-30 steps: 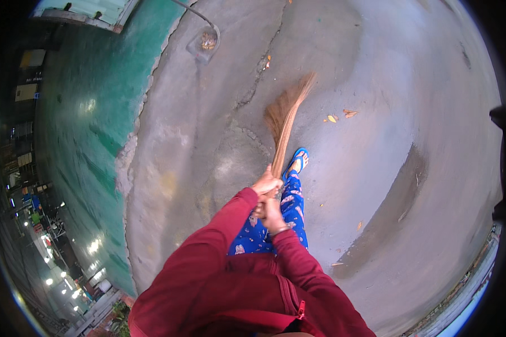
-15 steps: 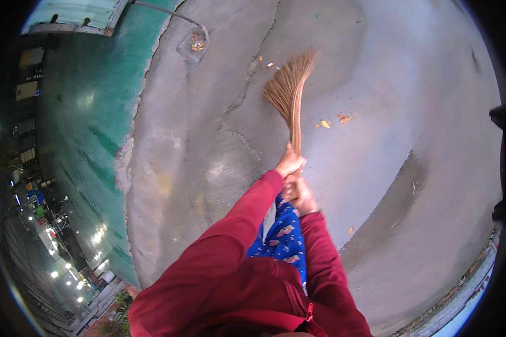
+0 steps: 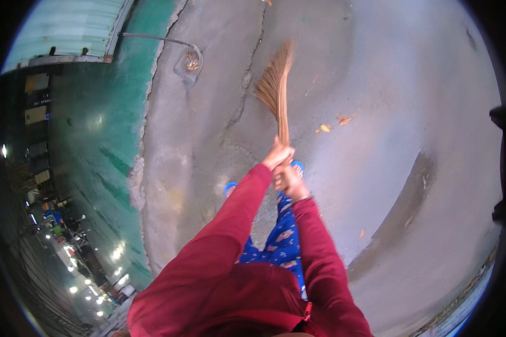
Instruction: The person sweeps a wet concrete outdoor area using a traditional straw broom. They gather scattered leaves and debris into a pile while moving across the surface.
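A straw broom (image 3: 280, 92) reaches away from me over the grey concrete, its fanned bristles pointing forward and a little left. My left hand (image 3: 278, 154) is wrapped round its narrow end just below the bristles. Closer to my body, my right hand (image 3: 290, 181) is closed on the same broom, slightly blurred. Right of the bristles lie a yellow leaf (image 3: 324, 128) and a brown leaf (image 3: 344, 120). Ahead to the left, a long-handled dustpan (image 3: 181, 68) rests on the ground with dry leaves inside.
A jagged crack (image 3: 245, 84) runs through the concrete left of the broom. Further left is a green painted floor (image 3: 109, 135) with a broken edge. A corrugated panel (image 3: 67, 28) stands at the far left. My feet wear blue slippers (image 3: 229, 189) below the broom.
The broom and both hands have shifted slightly left in view. Small bits beside the bristle tips are no longer there; one shows at the far top edge. My feet have come into view.
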`<state>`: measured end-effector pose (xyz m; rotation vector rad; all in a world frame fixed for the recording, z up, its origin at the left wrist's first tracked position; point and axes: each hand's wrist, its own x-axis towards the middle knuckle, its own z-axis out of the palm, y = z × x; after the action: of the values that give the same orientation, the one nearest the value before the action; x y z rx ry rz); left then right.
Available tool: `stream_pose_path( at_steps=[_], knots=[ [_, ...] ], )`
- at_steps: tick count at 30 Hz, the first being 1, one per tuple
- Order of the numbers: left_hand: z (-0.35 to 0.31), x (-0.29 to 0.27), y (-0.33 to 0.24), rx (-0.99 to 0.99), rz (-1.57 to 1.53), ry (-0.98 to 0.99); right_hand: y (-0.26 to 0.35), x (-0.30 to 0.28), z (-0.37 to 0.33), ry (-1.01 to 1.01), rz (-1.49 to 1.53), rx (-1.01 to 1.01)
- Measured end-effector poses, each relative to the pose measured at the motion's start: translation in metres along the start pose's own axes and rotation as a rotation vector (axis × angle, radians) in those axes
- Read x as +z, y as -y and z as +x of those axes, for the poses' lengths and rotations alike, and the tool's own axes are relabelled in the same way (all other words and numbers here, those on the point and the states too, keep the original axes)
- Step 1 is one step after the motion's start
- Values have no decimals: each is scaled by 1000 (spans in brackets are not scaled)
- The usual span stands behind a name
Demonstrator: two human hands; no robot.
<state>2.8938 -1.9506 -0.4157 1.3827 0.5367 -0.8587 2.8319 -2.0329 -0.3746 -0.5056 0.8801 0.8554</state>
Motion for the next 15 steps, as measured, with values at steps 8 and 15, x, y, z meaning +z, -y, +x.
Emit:
stream_pose_path(
  at_steps=[8, 15],
  knots=[
    [-53, -32, -8, -186, 275, -134, -68, 45, -9, -19, 88, -41],
    [-98, 85, 136, -111, 996, 173, -147, -59, -111, -236, 640, -73]
  ],
)
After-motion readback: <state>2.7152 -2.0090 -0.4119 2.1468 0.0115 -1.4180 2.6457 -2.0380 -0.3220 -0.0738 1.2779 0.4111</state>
